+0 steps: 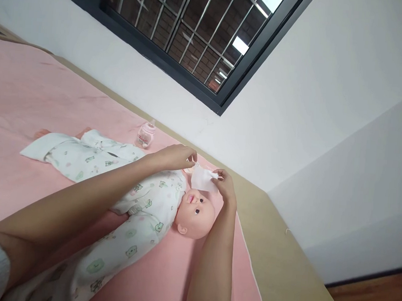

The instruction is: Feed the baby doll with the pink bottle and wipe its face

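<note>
A baby doll (pixel 196 214) lies on its back on the pink sheet (pixel 151 271), its head to the right, dressed in white pajamas (pixel 160 189) printed with green bears. My left hand (pixel 180 158) reaches across the doll's chest and pinches the left corner of a white wipe (pixel 202 179). The opposite edge of the wipe is pinched by my right hand (pixel 225 184), just beyond the doll's head. Between both hands the wipe hangs spread out above the sheet, beside the doll's face. A bit of something skin-coloured shows behind the wipe near my left fingers.
A clear baby bottle with a pink collar (pixel 145 135) stands near the wall, beyond my left forearm. The wooden bed edge (pixel 270 238) runs along the right and back. A barred window (pixel 195 31) is set in the white wall (pixel 250 131).
</note>
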Action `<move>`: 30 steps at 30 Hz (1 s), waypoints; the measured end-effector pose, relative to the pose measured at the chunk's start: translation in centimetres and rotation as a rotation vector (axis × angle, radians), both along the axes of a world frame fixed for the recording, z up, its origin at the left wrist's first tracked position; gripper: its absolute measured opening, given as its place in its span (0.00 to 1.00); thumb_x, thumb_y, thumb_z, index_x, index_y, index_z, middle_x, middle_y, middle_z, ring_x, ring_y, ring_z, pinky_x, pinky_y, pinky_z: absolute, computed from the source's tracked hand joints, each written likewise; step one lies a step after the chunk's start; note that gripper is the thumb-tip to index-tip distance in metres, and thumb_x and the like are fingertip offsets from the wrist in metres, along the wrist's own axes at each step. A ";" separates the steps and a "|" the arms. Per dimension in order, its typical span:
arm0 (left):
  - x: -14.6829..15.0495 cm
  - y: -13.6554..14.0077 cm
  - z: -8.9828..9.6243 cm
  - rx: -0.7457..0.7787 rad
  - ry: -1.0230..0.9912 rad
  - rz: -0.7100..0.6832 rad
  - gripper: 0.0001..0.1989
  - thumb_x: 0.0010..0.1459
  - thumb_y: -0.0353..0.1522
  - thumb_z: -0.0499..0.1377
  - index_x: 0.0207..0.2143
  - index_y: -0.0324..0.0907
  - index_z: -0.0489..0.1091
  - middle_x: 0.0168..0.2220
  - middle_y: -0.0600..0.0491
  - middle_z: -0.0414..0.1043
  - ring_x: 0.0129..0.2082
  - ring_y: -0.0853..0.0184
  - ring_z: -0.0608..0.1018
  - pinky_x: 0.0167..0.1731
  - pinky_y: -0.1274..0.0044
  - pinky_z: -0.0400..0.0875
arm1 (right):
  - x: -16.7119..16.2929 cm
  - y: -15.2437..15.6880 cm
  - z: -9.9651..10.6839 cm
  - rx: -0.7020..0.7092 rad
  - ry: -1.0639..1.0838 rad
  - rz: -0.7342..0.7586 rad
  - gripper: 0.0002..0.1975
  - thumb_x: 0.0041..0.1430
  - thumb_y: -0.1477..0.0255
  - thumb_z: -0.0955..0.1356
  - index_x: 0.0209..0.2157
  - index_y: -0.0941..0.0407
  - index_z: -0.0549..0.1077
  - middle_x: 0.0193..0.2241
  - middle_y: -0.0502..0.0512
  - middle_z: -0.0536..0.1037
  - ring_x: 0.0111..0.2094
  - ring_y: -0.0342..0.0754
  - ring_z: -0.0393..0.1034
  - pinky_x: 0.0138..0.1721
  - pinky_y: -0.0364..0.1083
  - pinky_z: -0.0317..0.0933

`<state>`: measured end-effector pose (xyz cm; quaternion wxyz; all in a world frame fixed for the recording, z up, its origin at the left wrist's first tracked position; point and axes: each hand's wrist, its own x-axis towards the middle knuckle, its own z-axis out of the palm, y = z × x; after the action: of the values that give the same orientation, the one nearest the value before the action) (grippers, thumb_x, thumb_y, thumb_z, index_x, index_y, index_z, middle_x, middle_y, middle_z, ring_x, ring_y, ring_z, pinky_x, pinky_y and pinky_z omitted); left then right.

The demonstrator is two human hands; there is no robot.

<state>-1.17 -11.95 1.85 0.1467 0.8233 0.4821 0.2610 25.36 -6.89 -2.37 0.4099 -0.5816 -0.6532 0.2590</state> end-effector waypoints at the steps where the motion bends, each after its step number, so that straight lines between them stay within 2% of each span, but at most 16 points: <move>1: 0.1 0.1 -0.1 0.000 -0.004 0.000 0.18 0.60 0.35 0.53 0.50 0.41 0.72 0.51 0.49 0.77 0.49 0.60 0.77 0.43 0.75 0.68 | -0.3 -0.2 0.5 0.031 -0.016 0.023 0.17 0.37 0.73 0.66 0.35 0.54 0.72 0.36 0.50 0.73 0.32 0.44 0.65 0.32 0.43 0.60; 6: 0.5 0.2 -0.7 0.016 -0.069 -0.012 0.30 0.57 0.41 0.59 0.60 0.39 0.64 0.57 0.45 0.71 0.55 0.56 0.73 0.48 0.73 0.67 | -2.8 -2.0 3.3 0.154 -0.034 0.164 0.17 0.43 0.74 0.66 0.39 0.53 0.73 0.38 0.51 0.75 0.34 0.45 0.67 0.37 0.45 0.62; 10: 0.7 0.1 -0.7 0.019 -0.113 -0.010 0.33 0.53 0.41 0.63 0.60 0.40 0.63 0.60 0.46 0.69 0.55 0.56 0.73 0.46 0.74 0.67 | -4.8 -3.8 5.1 0.196 -0.065 0.319 0.16 0.48 0.75 0.66 0.42 0.54 0.73 0.34 0.51 0.76 0.35 0.45 0.68 0.41 0.46 0.63; 12: 0.6 0.1 -0.4 -0.005 -0.114 -0.026 0.28 0.51 0.39 0.63 0.54 0.41 0.68 0.54 0.48 0.74 0.50 0.57 0.76 0.41 0.75 0.67 | -5.7 -4.6 5.7 0.219 -0.083 0.377 0.16 0.49 0.76 0.67 0.42 0.54 0.73 0.32 0.50 0.75 0.35 0.45 0.68 0.41 0.46 0.63; 14: 0.4 0.1 -0.3 -0.031 -0.079 -0.030 0.19 0.51 0.39 0.63 0.44 0.40 0.73 0.44 0.49 0.78 0.42 0.57 0.78 0.34 0.75 0.65 | -6.3 -5.2 6.2 0.251 -0.086 0.414 0.15 0.51 0.76 0.67 0.42 0.54 0.74 0.31 0.49 0.74 0.34 0.44 0.68 0.42 0.46 0.63; 16: 0.1 0.3 -0.3 -0.042 -0.036 -0.017 0.14 0.50 0.40 0.63 0.35 0.40 0.74 0.35 0.49 0.79 0.35 0.58 0.78 0.28 0.75 0.62 | -6.7 -5.8 6.5 0.281 -0.070 0.433 0.13 0.52 0.75 0.67 0.41 0.54 0.74 0.30 0.48 0.72 0.33 0.44 0.67 0.42 0.46 0.63; 19: -0.4 0.7 -0.2 -0.036 -0.040 -0.048 0.13 0.49 0.40 0.64 0.30 0.40 0.73 0.29 0.51 0.77 0.30 0.60 0.76 0.26 0.75 0.60 | -6.8 -6.2 6.8 0.298 -0.013 0.436 0.13 0.53 0.74 0.68 0.42 0.53 0.73 0.33 0.50 0.74 0.35 0.44 0.68 0.42 0.46 0.64; 22: -1.0 0.6 0.0 -0.012 -0.171 -0.180 0.13 0.49 0.40 0.64 0.30 0.39 0.74 0.36 0.50 0.78 0.32 0.62 0.77 0.29 0.76 0.64 | -6.6 -6.4 6.9 0.298 0.059 0.396 0.15 0.54 0.72 0.69 0.45 0.53 0.71 0.40 0.53 0.75 0.35 0.44 0.69 0.39 0.45 0.65; 25: -1.3 0.0 0.7 0.050 -0.348 -0.279 0.16 0.50 0.41 0.65 0.37 0.40 0.76 0.51 0.49 0.75 0.45 0.59 0.77 0.41 0.74 0.68 | -6.3 -6.4 7.0 0.308 0.105 0.342 0.18 0.55 0.70 0.70 0.48 0.51 0.70 0.46 0.54 0.73 0.34 0.42 0.69 0.37 0.44 0.66; 28: -1.2 -1.0 1.4 0.130 -0.444 -0.344 0.15 0.52 0.42 0.65 0.38 0.41 0.77 0.60 0.49 0.68 0.55 0.57 0.72 0.53 0.71 0.65 | -6.2 -6.4 7.0 0.296 0.150 0.324 0.22 0.54 0.68 0.71 0.50 0.49 0.68 0.48 0.54 0.72 0.32 0.41 0.69 0.34 0.42 0.66; 30: -1.1 -1.6 1.7 0.168 -0.472 -0.389 0.13 0.53 0.41 0.65 0.37 0.42 0.78 0.61 0.50 0.66 0.58 0.57 0.70 0.57 0.70 0.63 | -6.3 -6.5 7.1 0.265 0.173 0.351 0.24 0.53 0.66 0.72 0.52 0.48 0.67 0.49 0.54 0.72 0.32 0.41 0.69 0.32 0.42 0.66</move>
<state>-2.24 -13.56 3.58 0.2334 0.8261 0.2449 0.4506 19.08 -13.43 4.68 0.4857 -0.3758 -0.7350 0.2876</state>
